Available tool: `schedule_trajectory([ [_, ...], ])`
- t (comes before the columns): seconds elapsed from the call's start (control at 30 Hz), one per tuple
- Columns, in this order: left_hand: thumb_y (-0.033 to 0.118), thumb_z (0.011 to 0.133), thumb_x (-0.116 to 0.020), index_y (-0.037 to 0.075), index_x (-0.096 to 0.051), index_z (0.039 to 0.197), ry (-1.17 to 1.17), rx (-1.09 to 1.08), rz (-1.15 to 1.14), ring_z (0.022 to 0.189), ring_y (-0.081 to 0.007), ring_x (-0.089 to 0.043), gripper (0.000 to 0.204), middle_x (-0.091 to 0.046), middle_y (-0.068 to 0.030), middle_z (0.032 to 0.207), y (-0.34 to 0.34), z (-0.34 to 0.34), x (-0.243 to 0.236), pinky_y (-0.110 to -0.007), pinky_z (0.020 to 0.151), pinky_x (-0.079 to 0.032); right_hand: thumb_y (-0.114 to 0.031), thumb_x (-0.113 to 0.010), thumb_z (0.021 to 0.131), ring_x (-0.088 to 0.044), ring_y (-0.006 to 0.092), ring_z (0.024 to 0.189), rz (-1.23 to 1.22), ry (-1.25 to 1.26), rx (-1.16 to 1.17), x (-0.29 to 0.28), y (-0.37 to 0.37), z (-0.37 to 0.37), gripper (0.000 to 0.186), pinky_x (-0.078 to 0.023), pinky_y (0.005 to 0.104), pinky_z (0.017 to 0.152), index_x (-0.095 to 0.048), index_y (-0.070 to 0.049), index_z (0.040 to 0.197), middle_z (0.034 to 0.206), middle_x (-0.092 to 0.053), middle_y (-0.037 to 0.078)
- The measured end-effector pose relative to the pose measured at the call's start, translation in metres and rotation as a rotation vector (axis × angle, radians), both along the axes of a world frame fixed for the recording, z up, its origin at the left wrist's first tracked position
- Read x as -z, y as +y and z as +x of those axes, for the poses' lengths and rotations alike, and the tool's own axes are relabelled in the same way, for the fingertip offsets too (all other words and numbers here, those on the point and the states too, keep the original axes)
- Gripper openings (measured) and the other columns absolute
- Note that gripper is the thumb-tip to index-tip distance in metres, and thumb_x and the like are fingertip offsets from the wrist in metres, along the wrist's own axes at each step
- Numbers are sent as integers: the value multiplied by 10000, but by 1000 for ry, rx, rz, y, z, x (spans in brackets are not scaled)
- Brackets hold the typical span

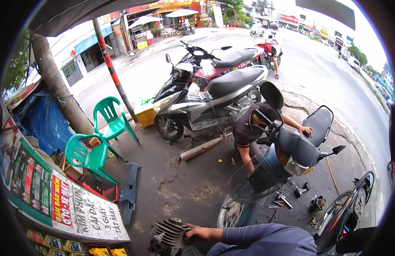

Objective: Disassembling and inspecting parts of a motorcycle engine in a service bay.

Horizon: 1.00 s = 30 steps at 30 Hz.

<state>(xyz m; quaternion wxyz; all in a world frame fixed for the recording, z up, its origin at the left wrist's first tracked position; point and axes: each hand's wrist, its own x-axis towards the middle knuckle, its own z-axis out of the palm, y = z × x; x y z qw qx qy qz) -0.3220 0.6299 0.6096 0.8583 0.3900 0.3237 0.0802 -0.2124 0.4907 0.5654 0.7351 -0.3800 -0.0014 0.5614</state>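
Observation:
At the lower edge, my right hand (198, 233) reaches in from the right in a grey-blue sleeve. Its fingers are closed on the side of a finned metal engine cylinder (168, 234), dark and dirty, with its lower part cut off by the picture's edge. My left hand does not show. Just beyond my arm stands a blue motorbike (248, 211) with a black mesh front basket (258, 181). A co-worker (244, 128) in a dark shirt crouches behind it, one hand on its seat and the other reaching down behind the basket.
Tools (283, 199) and loose parts lie on the ground right of the blue motorbike. Another motorbike (342, 213) stands at right. A silver-black scooter (214, 98) is parked ahead. Green plastic chairs (88, 155) and a sign board (73, 205) stand left. A road runs beyond.

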Motion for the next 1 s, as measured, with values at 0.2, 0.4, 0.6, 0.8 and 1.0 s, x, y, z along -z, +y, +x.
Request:
schedule_trajectory([
  [0.2, 263, 804, -609, 50, -467, 1189, -63, 128, 17, 929, -266, -588, 462, -576, -118, 1034, 121, 108, -19, -389, 796, -493, -191, -670, 725, -560, 191, 954, 4, 6, 15, -15, 104, 81, 765, -495, 341, 798, -244, -26, 1339, 1058, -546, 95],
  [0.4, 258, 800, -616, 59, -446, 1201, -122, 221, 5, 937, -251, -582, 479, -564, -109, 1042, 206, 205, -36, -375, 801, -496, -212, -667, 735, -541, 201, 996, 22, 55, 48, -25, 189, 144, 788, -486, 336, 817, -215, -28, 1354, 1100, -525, 108],
  [0.6, 253, 796, -624, 68, -425, 1212, -162, 247, -6, 946, -236, -577, 497, -551, -100, 1049, 290, 303, -37, -360, 807, -498, -182, -652, 747, -539, 194, 995, -38, 33, 141, -35, 265, 226, 728, -477, 324, 813, -243, 5, 1319, 1076, -524, 121],
  [0.8, 276, 793, -652, 79, -400, 1224, -88, 158, 59, 958, -208, -565, 537, -536, -80, 1062, 397, 374, -41, -340, 823, -490, 0, -576, 754, -575, 225, 1023, -47, 31, 424, -27, 325, 334, 615, -456, 337, 915, -298, 4, 1303, 1127, -554, 138],
  [1.0, 222, 757, -721, 91, -391, 1209, 33, 327, 98, 996, -160, -524, 575, -524, -40, 1058, 443, 529, -29, -313, 879, -438, 42, -571, 706, -583, 228, 1004, 42, 145, 560, -22, 355, 455, 672, -461, 334, 902, -303, -21, 1319, 1141, -549, 134],
])
